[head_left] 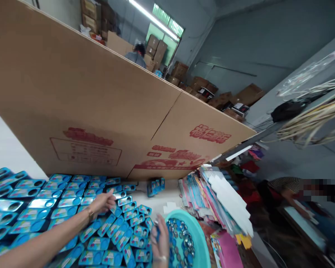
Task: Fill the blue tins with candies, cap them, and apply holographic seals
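Note:
My left hand [102, 203] reaches over the rows of small blue boxes [69, 201], its fingers partly stretched out near the boxes at the back. Nothing shows clearly between them. Near the rim of a turquoise basin [202, 238], my right hand [162, 240] is curled around small shiny round pieces, blurred by motion. More round pieces, silver and blue [181, 236], lie inside the basin. Many of the boxes have a round opening or dark circle at one end. Closer to me, several loose boxes [111, 257] lie at various angles.
A tall cardboard panel [100, 93] stands behind the boxes. Right of the basin are stacked printed card sheets [205, 197] and a pink sheet [230, 249]. Coiled cables [315, 119] hang at right. One person [290, 190] works at right, another [136, 56] beyond the panel.

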A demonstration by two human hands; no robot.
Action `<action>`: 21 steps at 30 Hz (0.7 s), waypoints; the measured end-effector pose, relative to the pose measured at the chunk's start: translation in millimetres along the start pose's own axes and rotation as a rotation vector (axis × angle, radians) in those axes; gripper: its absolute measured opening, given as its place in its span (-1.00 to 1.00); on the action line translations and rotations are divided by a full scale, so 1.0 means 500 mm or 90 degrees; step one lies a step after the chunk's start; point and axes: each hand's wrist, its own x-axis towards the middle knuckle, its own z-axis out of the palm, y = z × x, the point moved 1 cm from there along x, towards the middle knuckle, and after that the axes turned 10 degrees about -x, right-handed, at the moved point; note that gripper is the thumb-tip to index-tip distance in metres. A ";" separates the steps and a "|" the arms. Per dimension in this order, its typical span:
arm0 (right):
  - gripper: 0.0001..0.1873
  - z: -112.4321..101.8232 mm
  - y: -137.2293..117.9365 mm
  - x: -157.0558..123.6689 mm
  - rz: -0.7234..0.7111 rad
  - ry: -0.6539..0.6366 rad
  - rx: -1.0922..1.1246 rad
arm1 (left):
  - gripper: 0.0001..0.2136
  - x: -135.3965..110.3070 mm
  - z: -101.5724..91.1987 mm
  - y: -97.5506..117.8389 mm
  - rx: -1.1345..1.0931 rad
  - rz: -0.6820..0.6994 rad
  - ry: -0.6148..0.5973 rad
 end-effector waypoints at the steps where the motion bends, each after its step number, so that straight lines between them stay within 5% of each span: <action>1: -0.45 0.070 0.005 -0.011 0.018 -0.042 -0.034 | -0.50 -0.029 0.026 -0.018 -0.096 -0.046 -0.085; 4: -0.80 0.257 0.013 -0.045 -0.120 -0.169 -0.256 | -0.58 -0.095 0.074 -0.055 -0.476 -0.232 -0.302; 6: -0.83 0.330 0.015 -0.067 -0.200 -0.191 -0.421 | -0.65 -0.111 0.073 -0.066 -0.630 -0.270 -0.302; 9: -0.68 0.365 0.019 -0.091 -0.275 -0.216 -0.610 | -0.69 -0.106 0.047 -0.076 -0.700 -0.239 -0.229; 12: -0.74 0.360 0.025 -0.091 -0.324 -0.243 -0.592 | -0.74 -0.095 0.025 -0.086 -0.689 -0.210 -0.174; 14: -0.86 0.346 0.028 -0.068 -0.259 -0.202 -0.469 | -0.81 -0.092 0.018 -0.091 -0.664 -0.194 -0.129; 19: -0.72 0.265 0.033 0.028 0.234 -0.101 -0.001 | -0.82 -0.076 0.006 -0.086 -0.524 -0.153 -0.064; 21: -0.82 0.226 0.031 0.057 0.339 -0.120 0.150 | -0.81 -0.052 0.002 -0.072 -0.433 -0.121 -0.043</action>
